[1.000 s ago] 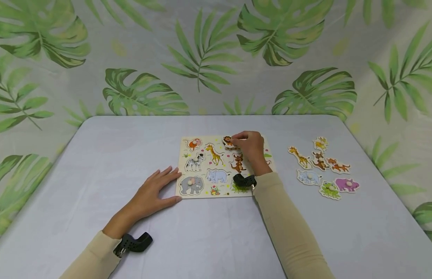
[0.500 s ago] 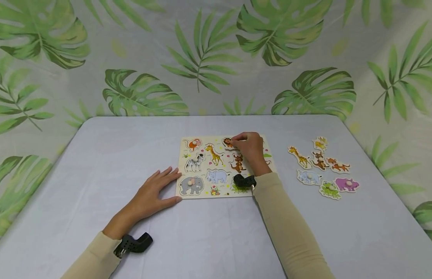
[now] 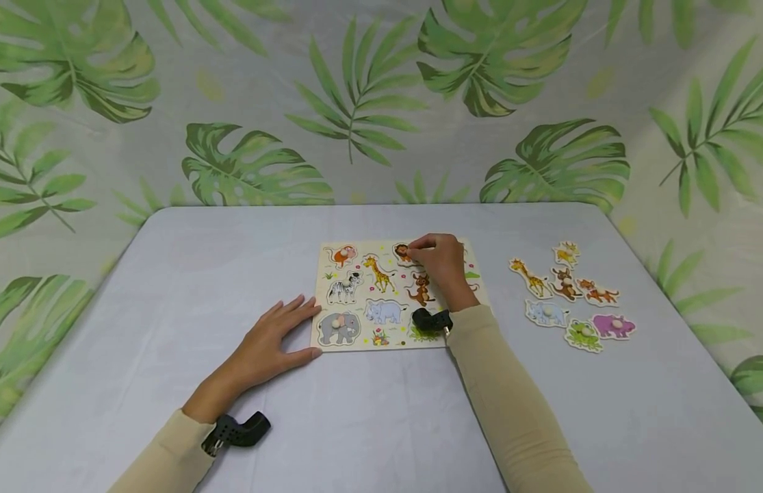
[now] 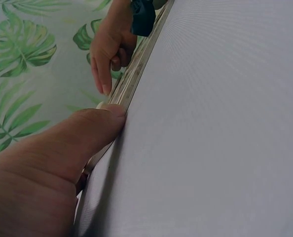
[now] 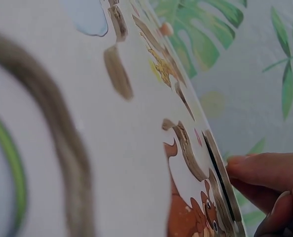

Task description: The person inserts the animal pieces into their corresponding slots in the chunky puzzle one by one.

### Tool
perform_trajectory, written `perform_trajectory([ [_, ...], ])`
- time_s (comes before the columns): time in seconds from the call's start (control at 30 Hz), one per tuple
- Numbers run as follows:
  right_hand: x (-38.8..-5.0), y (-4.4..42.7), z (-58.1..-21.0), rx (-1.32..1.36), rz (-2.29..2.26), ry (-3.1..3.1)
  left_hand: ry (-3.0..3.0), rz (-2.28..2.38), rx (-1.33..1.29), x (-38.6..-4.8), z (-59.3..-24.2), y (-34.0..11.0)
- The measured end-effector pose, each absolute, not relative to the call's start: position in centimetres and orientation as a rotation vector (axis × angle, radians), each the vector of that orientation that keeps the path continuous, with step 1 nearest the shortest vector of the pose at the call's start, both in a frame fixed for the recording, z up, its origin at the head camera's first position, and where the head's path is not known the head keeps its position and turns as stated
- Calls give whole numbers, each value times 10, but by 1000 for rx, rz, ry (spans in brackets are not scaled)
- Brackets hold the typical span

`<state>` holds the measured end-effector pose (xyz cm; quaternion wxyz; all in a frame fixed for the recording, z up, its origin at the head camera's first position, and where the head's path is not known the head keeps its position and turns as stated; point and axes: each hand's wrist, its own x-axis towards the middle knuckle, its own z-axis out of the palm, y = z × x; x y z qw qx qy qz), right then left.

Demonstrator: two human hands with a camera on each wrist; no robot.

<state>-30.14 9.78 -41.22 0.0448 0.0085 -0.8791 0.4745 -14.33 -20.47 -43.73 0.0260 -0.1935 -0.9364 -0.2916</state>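
Note:
A wooden peg puzzle board [image 3: 390, 344] with animal pictures lies on the table. My right hand [image 3: 444, 266] pinches the lion puzzle piece [image 3: 401, 253] at the board's top row; its knob is hidden by the fingers. The lion lies about flat over its place; whether it is fully seated I cannot tell. My left hand [image 3: 267, 346] has its fingers spread at the board's left edge, and in the left wrist view its thumb [image 4: 99, 121] touches the board's edge. The monkey [image 3: 342, 255] and elephant [image 3: 339, 329] pieces sit in the board, knobs showing.
Right of the board lie several loose pieces: giraffe [image 3: 531, 277], kangaroo [image 3: 564, 285], tiger [image 3: 597, 292], rhino [image 3: 546, 313], frog [image 3: 582, 335], hippo [image 3: 613, 326] and a small yellow animal [image 3: 566, 254]. A leaf-patterned cloth [image 3: 356, 178] hangs behind the table.
The lion piece, slightly raised and tilted a second ago, has settled lower and flatter on the board. My right hand still pinches it; the left hand stays in place.

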Motion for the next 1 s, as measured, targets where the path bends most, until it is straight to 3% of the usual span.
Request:
perform_trajectory([
  [1.0,-300,97,-416,93,1441,-2670,-2873,-901,-607,-142,-438,-205],
])
